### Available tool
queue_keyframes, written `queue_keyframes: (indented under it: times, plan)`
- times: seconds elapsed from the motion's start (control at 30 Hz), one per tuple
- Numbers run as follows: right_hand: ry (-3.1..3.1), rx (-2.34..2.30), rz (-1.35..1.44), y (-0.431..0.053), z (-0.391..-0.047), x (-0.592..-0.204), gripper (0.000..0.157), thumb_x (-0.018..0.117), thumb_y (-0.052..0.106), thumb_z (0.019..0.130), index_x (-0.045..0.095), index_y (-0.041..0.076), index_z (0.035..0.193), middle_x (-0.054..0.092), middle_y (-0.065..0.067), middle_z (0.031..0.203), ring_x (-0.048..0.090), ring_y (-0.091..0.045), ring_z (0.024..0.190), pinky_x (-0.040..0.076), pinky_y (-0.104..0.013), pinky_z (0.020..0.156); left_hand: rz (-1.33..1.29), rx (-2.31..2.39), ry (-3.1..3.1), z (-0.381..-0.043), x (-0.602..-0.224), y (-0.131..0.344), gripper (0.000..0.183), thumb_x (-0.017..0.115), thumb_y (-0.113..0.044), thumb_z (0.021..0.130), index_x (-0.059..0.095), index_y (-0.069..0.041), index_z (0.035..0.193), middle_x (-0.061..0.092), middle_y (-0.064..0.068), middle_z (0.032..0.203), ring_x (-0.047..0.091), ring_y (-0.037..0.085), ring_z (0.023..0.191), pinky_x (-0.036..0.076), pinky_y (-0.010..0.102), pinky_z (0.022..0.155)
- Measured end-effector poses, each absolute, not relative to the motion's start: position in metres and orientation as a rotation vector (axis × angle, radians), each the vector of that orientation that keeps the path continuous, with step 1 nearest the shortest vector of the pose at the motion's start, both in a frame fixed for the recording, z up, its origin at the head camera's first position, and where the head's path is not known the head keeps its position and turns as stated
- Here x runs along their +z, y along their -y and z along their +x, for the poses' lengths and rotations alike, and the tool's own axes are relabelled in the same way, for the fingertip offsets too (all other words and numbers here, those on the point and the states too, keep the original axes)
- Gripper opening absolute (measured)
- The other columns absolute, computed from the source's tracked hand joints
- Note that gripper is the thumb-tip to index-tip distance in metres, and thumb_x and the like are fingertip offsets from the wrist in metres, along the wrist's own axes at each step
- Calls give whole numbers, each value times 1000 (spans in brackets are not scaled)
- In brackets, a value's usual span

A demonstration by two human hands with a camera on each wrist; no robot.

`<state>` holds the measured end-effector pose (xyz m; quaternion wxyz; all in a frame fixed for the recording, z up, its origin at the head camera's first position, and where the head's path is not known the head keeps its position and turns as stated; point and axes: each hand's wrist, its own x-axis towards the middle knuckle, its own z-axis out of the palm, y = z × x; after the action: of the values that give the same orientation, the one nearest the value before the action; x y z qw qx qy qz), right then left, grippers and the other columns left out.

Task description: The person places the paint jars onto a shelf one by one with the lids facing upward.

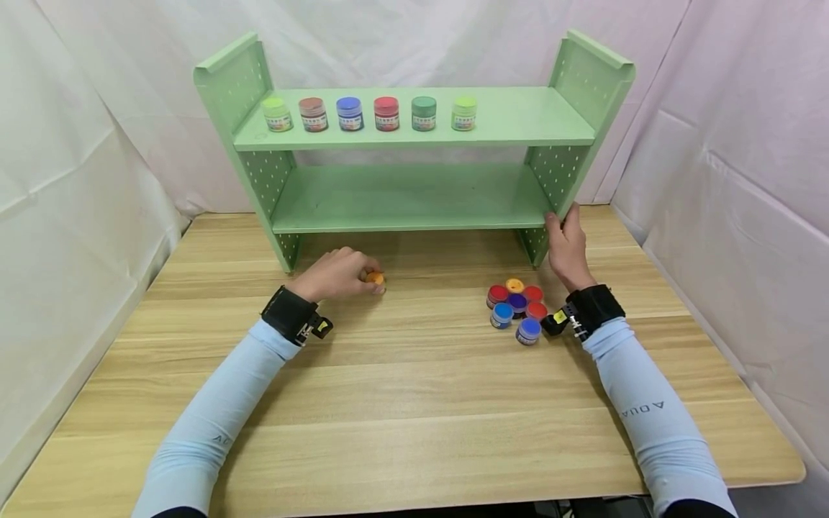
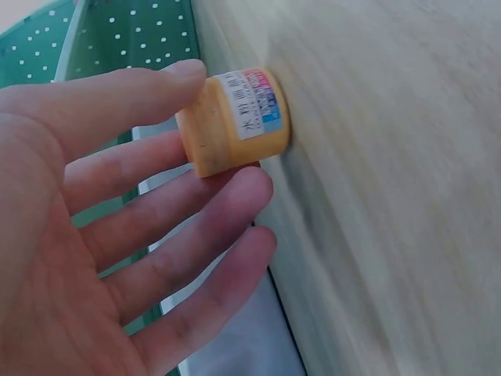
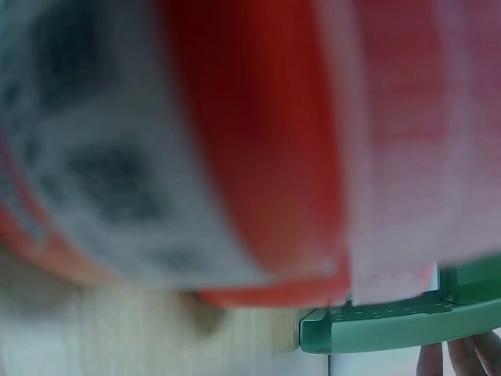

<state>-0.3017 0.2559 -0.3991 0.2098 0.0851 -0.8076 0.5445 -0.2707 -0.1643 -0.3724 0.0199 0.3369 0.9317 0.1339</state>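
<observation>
My left hand [image 1: 343, 274] pinches a small orange paint jar [image 2: 235, 121] between thumb and index finger, low over the tabletop in front of the shelf. The jar's label shows in the left wrist view, and the other fingers spread below it. On the far right, my right hand [image 1: 568, 248] grips the side panel of the green two-tier shelf [image 1: 414, 194], thumb on the near side. Its fingertips [image 3: 463, 356] show at the panel's edge in the right wrist view, where a red paint jar [image 3: 258, 141] fills much of the picture.
Several paint jars stand in a row on the upper tier, among them a blue jar [image 1: 350, 114] and a dark green jar [image 1: 424, 114]. More jars cluster near my right wrist, including a purple-blue jar [image 1: 528, 331]. White sheeting [image 1: 745, 180] surrounds the wooden table [image 1: 401, 424].
</observation>
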Motion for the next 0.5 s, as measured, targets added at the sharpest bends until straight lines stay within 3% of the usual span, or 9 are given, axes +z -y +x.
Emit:
queue_keyframes:
  times: [0.23,0.5]
  plan:
    - [2250,1511,233,-256,-302,-397,52,34,35,103,20,18,150,36,-10,146,41,-16,122,36,-40,96,1013,394,-2873,-272,-375,166,47,73,-42,79,67,-16,117,62,-9,88,56,10,72,44,29,60]
    - [2262,1520,228,-257,-302,-399,52,34,37,103,18,19,150,35,-10,147,41,-17,124,36,-42,97,968,479,-2873,-276,-381,169,47,76,-45,74,63,-19,110,63,-10,89,58,9,77,46,31,63]
